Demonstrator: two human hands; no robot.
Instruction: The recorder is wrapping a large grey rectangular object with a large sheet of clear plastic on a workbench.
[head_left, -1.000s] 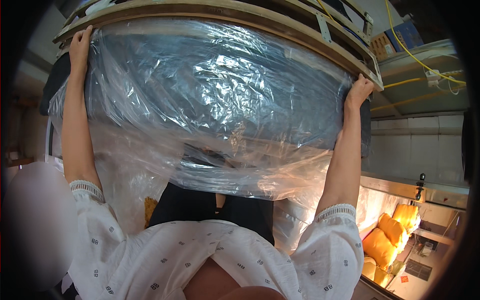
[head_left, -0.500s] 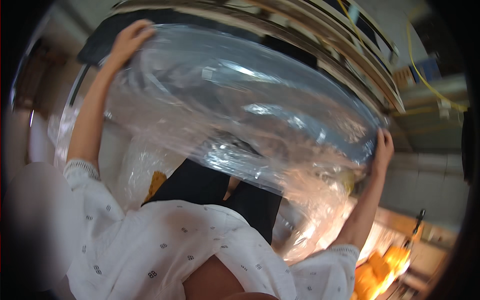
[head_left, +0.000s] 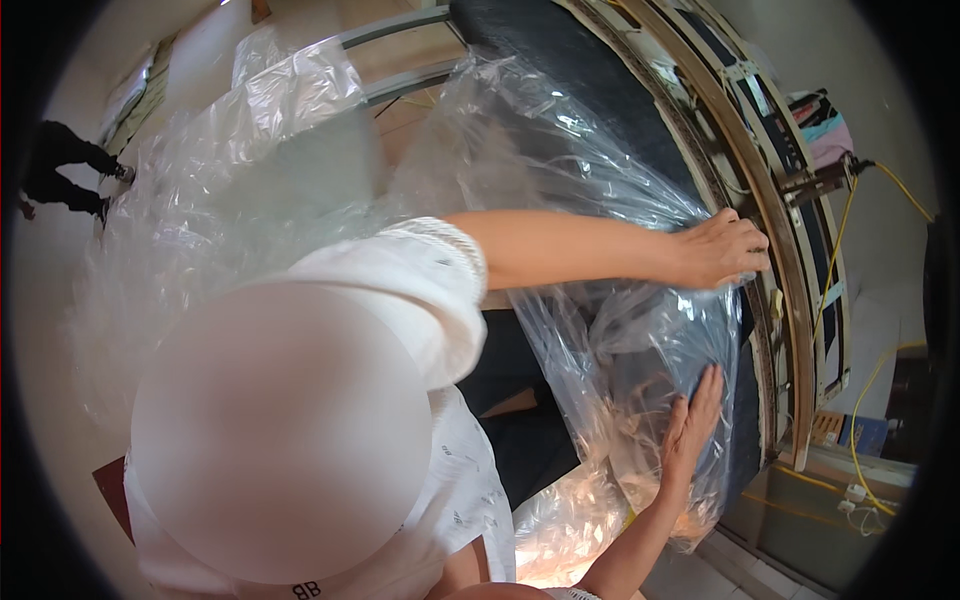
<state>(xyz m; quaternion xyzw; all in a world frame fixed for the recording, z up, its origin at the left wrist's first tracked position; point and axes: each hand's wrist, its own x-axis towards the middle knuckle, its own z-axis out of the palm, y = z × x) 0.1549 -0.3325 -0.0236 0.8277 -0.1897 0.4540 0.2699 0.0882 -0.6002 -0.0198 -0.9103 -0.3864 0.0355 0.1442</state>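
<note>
Fingers, left hand [head_left: 718,250]: curled; whether clear film [head_left: 600,180] is pinched cannot be told
Fingers, right hand [head_left: 692,418]: extended, laid on clear film
Film position: beneath right fingers, creased beside left ones

the left hand [head_left: 722,250], fingers curled, grips a clear plastic sheet [head_left: 565,135] near a brown rail [head_left: 799,370], while the right hand [head_left: 692,425] rests flatter against it. the sheet partly covers a dark panel [head_left: 540,40]; dark-trousered legs [head_left: 70,165] show at upper left.
</note>
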